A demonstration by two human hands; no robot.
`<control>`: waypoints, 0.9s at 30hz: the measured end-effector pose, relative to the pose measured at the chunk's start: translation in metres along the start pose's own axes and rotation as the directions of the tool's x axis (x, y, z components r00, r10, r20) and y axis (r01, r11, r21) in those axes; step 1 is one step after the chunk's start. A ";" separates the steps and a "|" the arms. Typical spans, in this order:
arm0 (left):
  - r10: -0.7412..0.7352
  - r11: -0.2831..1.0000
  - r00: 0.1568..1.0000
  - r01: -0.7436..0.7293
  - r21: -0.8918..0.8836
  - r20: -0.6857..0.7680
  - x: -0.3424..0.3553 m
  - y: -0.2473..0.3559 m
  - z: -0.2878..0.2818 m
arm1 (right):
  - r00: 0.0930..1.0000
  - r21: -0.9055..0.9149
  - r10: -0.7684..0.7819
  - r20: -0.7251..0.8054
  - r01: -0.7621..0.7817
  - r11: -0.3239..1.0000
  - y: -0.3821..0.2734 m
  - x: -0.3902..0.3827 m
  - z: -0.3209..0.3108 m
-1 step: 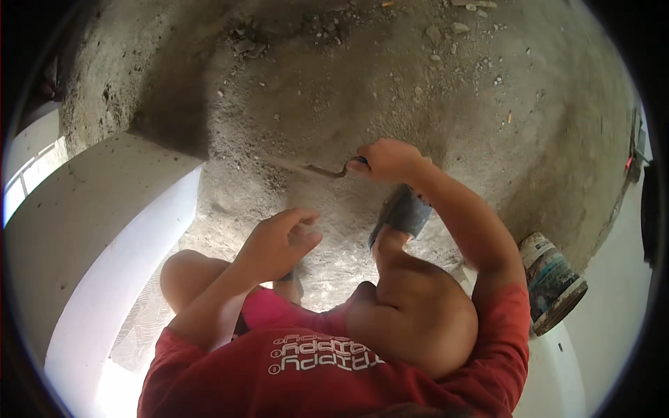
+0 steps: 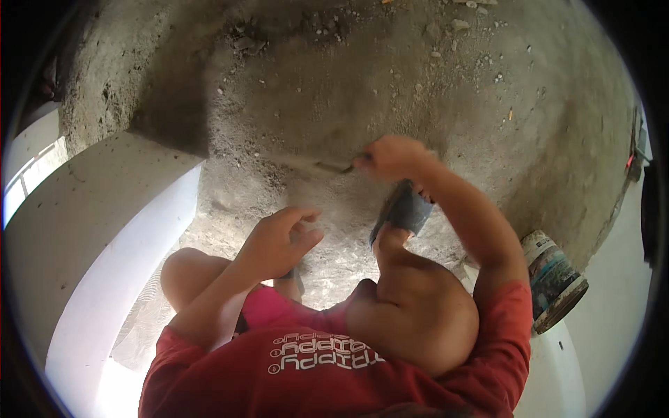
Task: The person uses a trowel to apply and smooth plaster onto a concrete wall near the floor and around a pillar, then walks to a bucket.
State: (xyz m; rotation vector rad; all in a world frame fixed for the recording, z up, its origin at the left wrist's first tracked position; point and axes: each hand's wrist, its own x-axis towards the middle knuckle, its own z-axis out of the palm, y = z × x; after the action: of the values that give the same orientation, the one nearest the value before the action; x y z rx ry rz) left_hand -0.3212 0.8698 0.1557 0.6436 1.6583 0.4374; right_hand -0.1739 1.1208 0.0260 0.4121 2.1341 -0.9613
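My right hand (image 2: 396,157) is closed around the handle of a trowel (image 2: 339,168). Its bent metal neck points left, and its thin blade, smeared by motion, is hard to tell from the grey ground (image 2: 300,118) just under it. My left hand (image 2: 277,244) hovers in front of my left knee, empty, with its fingers loosely curled and the thumb apart. A dark slipper (image 2: 408,211) on my right foot stands just below my right hand.
A paint-stained bucket (image 2: 554,282) lies tilted at my right, beside a pale wall. On the left a low white wall (image 2: 132,188) curves past my knee. Small stones and rubble (image 2: 247,45) are scattered over the far ground, with an orange bit (image 2: 510,113) at the right.
My right hand and the trowel have shifted slightly to the right and look more blurred. My left hand stays almost where it was.
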 end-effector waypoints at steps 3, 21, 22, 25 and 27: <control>0.023 0.997 1.000 -0.024 -0.079 -0.007 -0.001 0.002 0.001 | 0.971 0.092 0.236 -0.041 -0.232 0.968 0.096 -0.006 -0.007; -0.049 0.999 0.996 0.049 0.011 0.069 0.011 0.006 0.000 | 0.974 0.080 0.165 -0.153 -0.154 0.985 0.059 -0.040 0.020; -0.058 0.998 0.996 0.057 0.028 0.063 0.012 0.005 0.000 | 0.984 0.010 0.156 -0.088 -0.155 0.988 0.068 -0.044 0.016; -0.058 0.998 0.997 0.056 0.036 0.044 0.014 0.004 -0.002 | 0.945 0.014 0.294 -0.144 -0.295 0.955 0.160 -0.084 0.019; -0.053 0.999 0.998 0.054 -0.005 0.028 0.011 0.004 -0.002 | 0.817 0.282 0.418 -0.397 -0.325 0.903 0.216 -0.108 0.012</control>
State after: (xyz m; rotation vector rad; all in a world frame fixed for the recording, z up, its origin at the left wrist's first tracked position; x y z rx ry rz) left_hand -0.3241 0.8804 0.1500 0.5972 1.6439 0.3929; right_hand 0.0229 1.2570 -0.0084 1.2174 2.2307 -0.9118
